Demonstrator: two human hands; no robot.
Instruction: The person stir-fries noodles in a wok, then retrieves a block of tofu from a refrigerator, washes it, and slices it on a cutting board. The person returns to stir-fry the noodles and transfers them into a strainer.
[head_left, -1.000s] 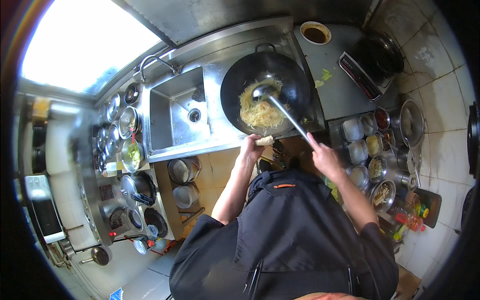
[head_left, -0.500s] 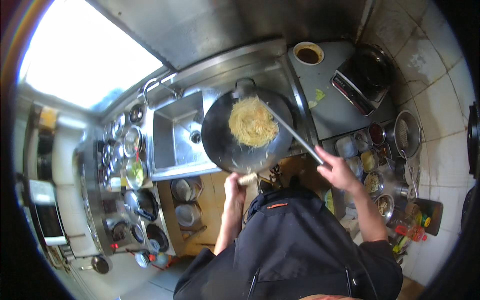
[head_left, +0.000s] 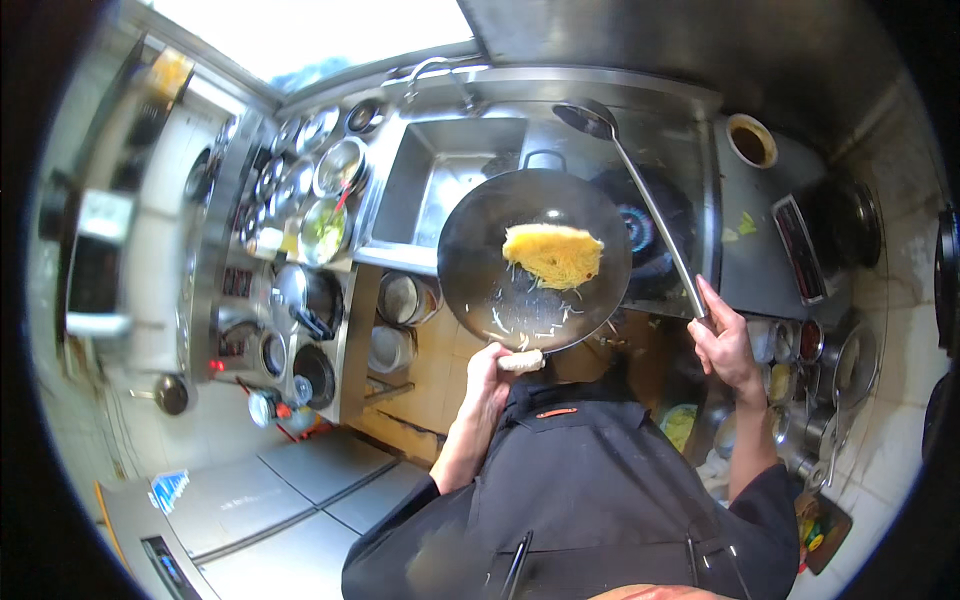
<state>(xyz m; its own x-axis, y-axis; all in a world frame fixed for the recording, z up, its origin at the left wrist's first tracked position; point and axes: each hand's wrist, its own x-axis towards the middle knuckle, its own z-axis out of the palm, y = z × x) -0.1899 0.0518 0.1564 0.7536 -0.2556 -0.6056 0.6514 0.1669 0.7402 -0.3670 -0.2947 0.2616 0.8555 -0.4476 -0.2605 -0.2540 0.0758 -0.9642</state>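
Observation:
My left hand (head_left: 487, 372) grips the pale, wrapped-looking handle (head_left: 522, 361) of a dark wok (head_left: 470, 240). Inside the wok lies a patty of thin pale shreds (head_left: 553, 254), its golden-yellow browned side showing and its outline like a half-round. Loose shreds are scattered on the wok's near wall. My right hand (head_left: 725, 343) is closed around the end of a long metal ladle (head_left: 650, 195). The ladle's dark bowl is beyond the wok, apart from the food. To the wok's right, a blue flame burns on a gas burner (head_left: 636, 228), partly uncovered by the wok.
A steel sink (head_left: 395, 190) with a tap is left of the wok. Metal bowls (head_left: 340, 165) and a lidded pot (head_left: 305, 290) crowd the left counter. A bowl of brown sauce (head_left: 752, 141) and an electric hob (head_left: 800, 250) stand at the right, above several ingredient tubs (head_left: 785, 340).
The ladle has come away from the food and out past the wok's far side. The shreds, earlier a pale round mound, now show a golden side. The burner flame has come into sight.

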